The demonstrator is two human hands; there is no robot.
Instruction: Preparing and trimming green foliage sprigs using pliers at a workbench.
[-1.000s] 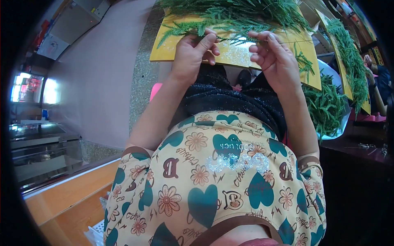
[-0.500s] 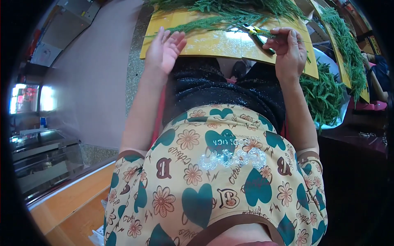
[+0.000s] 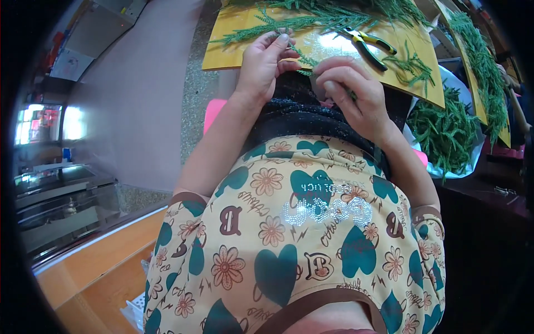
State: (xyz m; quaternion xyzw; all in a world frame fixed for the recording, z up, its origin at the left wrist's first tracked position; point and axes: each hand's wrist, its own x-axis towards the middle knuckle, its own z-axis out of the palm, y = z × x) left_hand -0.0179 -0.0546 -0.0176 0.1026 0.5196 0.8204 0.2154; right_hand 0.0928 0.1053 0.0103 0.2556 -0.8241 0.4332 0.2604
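My left hand (image 3: 266,65) is closed over the near edge of the yellow board (image 3: 231,57), its thumb and fingers pinching a thin green artificial sprig (image 3: 302,57). The sprig runs down to the right to my right hand (image 3: 359,92), whose bent fingers close on its other end above my lap. Beyond my right hand, pliers (image 3: 371,45) with black and yellow handles lie on the board, slightly spread. Long green artificial branches (image 3: 311,21) lie along the board's far side.
Small loose sprigs (image 3: 414,68) lie at the board's right. Below stands a whitish bag (image 3: 466,165) filled with green sprigs (image 3: 442,131). Further right, another board bears piled greenery (image 3: 479,83), with a co-worker's arm (image 3: 518,114) beside it. A pale wall panel (image 3: 133,83) is at left.
My left hand was open and raised; it has moved right and closed on the sprig. My right hand has come left and nearer, away from the pliers. The view has shifted slightly.
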